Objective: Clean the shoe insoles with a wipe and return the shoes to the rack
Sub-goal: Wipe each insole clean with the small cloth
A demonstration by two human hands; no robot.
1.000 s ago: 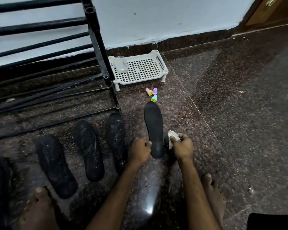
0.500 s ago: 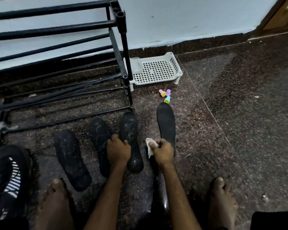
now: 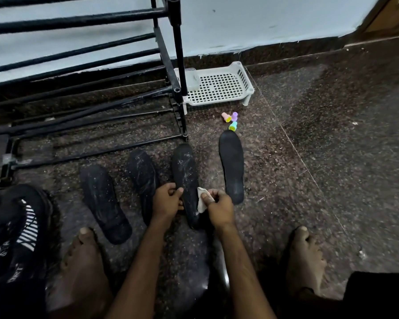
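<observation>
Dusty insole point(image 3: 184, 176) lying on the floor
Left hand point(image 3: 167, 200) is gripping its edge; right hand point(image 3: 219, 208) is pinching a wipe point(image 3: 201, 202) against it.

white slotted tray point(image 3: 219, 88) on floor at wall | clear box point(image 3: 192, 79) inside, left end | three pastel caps point(image 3: 234, 116) nearby

Open floor point(image 3: 320, 180) right of the rightmost insole point(image 3: 231, 166); rack post point(image 3: 177, 65), tray point(image 3: 249, 88), coloured caps point(image 3: 231, 121) ahead

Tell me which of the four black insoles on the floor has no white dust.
The rightmost insole, nearest the small coloured caps. Its surface is plain black, while the other three insoles are streaked with white dust.
</observation>
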